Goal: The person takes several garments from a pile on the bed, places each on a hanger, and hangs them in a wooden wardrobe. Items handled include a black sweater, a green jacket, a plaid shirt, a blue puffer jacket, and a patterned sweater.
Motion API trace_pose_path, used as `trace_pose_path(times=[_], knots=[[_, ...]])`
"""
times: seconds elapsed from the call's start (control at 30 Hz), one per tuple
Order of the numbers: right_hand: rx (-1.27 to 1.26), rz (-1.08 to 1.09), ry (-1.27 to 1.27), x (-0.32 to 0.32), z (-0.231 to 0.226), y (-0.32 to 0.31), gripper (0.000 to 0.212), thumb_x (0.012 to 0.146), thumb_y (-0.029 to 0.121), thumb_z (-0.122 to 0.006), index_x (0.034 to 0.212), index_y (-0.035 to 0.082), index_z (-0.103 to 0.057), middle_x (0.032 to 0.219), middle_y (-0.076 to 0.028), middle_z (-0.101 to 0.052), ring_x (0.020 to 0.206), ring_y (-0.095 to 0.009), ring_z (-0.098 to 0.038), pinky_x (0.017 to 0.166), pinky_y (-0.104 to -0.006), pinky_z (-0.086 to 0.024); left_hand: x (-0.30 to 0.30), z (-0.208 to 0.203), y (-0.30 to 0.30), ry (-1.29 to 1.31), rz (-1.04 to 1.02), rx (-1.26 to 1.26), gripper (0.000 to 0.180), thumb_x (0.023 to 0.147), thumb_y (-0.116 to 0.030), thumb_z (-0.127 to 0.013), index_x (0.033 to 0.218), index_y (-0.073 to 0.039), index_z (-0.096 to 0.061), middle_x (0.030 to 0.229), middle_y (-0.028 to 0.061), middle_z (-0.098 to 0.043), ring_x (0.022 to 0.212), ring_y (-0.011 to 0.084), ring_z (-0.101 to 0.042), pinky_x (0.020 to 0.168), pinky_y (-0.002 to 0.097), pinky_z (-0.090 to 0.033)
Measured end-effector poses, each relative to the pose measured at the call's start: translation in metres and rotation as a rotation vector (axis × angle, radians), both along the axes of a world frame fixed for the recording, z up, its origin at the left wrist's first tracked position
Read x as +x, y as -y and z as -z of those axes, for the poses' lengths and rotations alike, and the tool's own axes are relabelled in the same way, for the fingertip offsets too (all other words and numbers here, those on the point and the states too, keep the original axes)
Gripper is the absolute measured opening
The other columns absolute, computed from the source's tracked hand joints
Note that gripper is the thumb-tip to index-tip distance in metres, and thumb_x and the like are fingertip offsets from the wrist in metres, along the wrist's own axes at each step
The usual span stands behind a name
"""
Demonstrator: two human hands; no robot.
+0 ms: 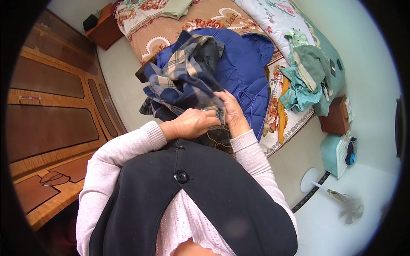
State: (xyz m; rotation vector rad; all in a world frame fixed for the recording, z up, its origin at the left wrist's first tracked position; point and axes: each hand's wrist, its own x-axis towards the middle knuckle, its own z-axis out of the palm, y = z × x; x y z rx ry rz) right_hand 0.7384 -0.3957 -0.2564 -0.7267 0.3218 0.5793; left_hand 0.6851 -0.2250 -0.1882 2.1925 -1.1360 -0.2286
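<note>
A plaid garment (179, 77) in navy, grey and peach lies bunched before me on the bed, its near end raised in my hands. My left hand (192, 123) is closed, pinching the near end of the cloth. Beside it on the right, my right hand (232, 112) grips the same fabric, thumb on top. Folds hide some of its fingertips, and I cannot tell the garment's exact kind. Under and behind it a blue puffer jacket (239, 59) is spread out. A thin purple-blue hanger (253, 96) rests on the jacket's right side.
Beneath is a bed with a brown flowered cover (132, 49). Green and teal clothes (305, 77) are heaped at the right, near a yellow strip (282, 111). Wooden wardrobe doors (47, 115) stand at the left. A white fan (350, 209) and a pale teal cabinet (333, 155) stand lower right.
</note>
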Motion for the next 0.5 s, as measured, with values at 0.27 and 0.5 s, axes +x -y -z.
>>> trace_pose_path(times=[0.27,0.5], knots=[[0.543,0.284,0.091,0.019,0.116,0.086,0.041,0.095,0.028,-0.04,0.117,-0.002,-0.058,0.116,-0.017,-0.064,0.104,-0.032,-0.062,0.097,-0.0448,-0.048,-0.015,0.041,-0.021,-0.113,0.021,0.137,0.06,0.076,0.001,-0.056,0.135,-0.012,-0.046,0.094,0.0129,-0.055,0.082,0.0338,-0.063,0.068,0.0439,-0.051],[-0.031,0.569,-0.021,0.036,0.13,0.115,0.037,0.099,0.024,-0.04,0.118,-0.002,-0.058,0.115,-0.016,-0.063,0.106,-0.03,-0.061,0.097,-0.0426,-0.049,-0.025,0.098,-0.061,-0.564,0.042,0.263,0.042,0.079,-0.003,-0.061,0.121,-0.005,-0.06,0.097,0.0141,-0.064,0.087,0.0294,-0.063,0.079,0.0378,-0.051]])
